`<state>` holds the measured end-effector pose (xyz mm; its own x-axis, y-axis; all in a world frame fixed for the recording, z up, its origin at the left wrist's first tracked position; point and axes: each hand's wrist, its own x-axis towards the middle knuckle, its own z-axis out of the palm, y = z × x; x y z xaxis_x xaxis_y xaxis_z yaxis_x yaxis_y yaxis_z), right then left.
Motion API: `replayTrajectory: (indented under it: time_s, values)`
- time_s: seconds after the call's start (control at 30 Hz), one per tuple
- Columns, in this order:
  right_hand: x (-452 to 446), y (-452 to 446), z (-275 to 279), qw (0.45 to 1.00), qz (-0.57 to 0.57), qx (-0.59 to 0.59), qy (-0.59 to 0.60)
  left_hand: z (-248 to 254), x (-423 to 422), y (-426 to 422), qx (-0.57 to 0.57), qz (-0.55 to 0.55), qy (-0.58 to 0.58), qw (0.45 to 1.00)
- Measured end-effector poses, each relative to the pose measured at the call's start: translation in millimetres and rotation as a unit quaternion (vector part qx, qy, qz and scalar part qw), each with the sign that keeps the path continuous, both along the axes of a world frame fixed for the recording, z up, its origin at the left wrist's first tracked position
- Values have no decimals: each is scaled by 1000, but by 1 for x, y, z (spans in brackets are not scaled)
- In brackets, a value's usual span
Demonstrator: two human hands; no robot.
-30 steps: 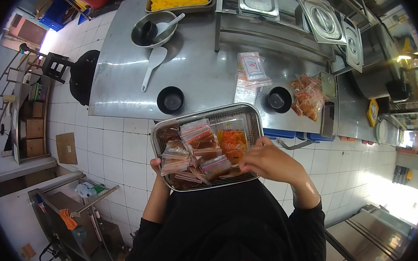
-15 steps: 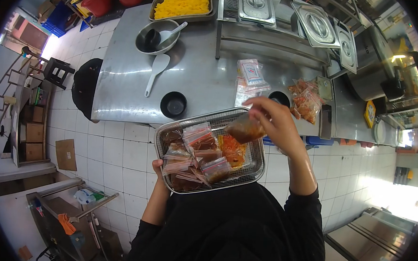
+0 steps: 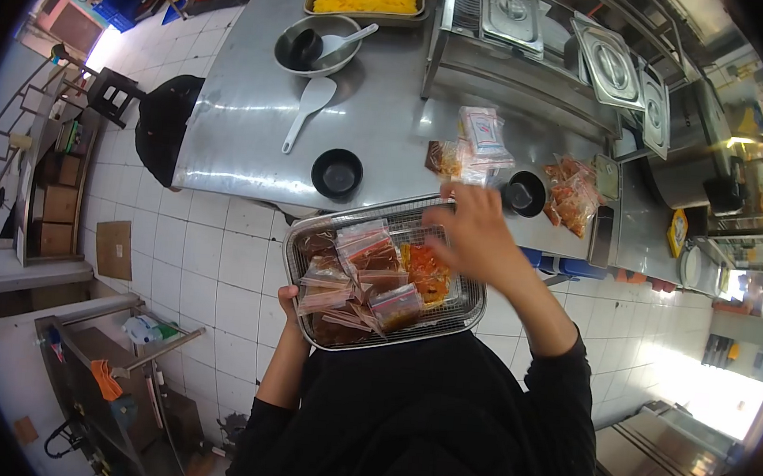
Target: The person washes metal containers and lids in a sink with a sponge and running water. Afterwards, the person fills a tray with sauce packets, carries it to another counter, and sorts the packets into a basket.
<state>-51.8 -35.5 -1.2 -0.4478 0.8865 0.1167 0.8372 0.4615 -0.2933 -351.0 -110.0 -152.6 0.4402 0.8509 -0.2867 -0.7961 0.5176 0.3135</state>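
A: Nearest first. What steadies the basket [image 3: 410,333]?

B: Left hand [image 3: 289,301], on its left wall. Thumb shows at the rim; the other fingers are hidden, presumably closed underneath. Near edge sits by the dark shirt [image 3: 414,408], probably as a second brace; contact unclear.

A: Contents?

B: Brown sauce packets [image 3: 394,307], heaped to the left and middle, some overlapping. Orange-red packets [image 3: 428,281] lie at the right end, perhaps grouped by kind.

A: Right hand [image 3: 476,233]?

B: Above the basket's far right side, palm down. Blurred, but the fingers look parted and loosely bent, no packet visible in them. That leaves the left to bear the weight, I judge.

A: Beyond the rim?

B: The table [image 3: 230,130]. Whether the basket's far edge rests on it, I can't tell. One black bowl [image 3: 336,174] stands near the table's edge; another black bowl [image 3: 523,193] is just beyond the right wrist. Both in easy reach.

A: Farther?

B: A brown-filled bag [image 3: 445,159] beside printed white packets [image 3: 484,132], bagged orange food [image 3: 572,194] to their right. White spatula [image 3: 309,109] flat, left. Behind it, a metal bowl [image 3: 346,61] holding utensils, likely to contain drips. Farthest, a tray [image 3: 366,14] of yellow food.
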Motion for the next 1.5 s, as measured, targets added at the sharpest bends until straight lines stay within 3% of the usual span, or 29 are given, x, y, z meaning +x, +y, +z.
replayTrajectory:
  time_s: [0.03, 0.27, 0.63, 0.93, 0.97, 1.13, 1.5]
  values:
    - [-4, -14, -6, 999, 24, 0, -46, 4, 0, 0, -7, 5, 4, 1000]
    - [-8, -30, -45, 997, -16, 4, -79, 10, 2, 3, -10, -15, 8, 1000]
    - [3, -39, -48, 995, -28, 34, -85, 16, 9, 12, 2, -49, 13, 999]
    - [8, -42, -56, 997, -45, 18, -66, -1, 9, 15, 24, -68, 28, 997]
    - [9, -42, -57, 997, -48, 11, -53, 1, 14, 13, -20, -12, 48, 999]
    - [11, -46, -56, 995, -77, 20, -62, -28, 6, 15, -7, -52, 6, 999]
    - [12, -45, -63, 991, -76, 58, -91, -2, 16, 22, 9, -78, -4, 997]
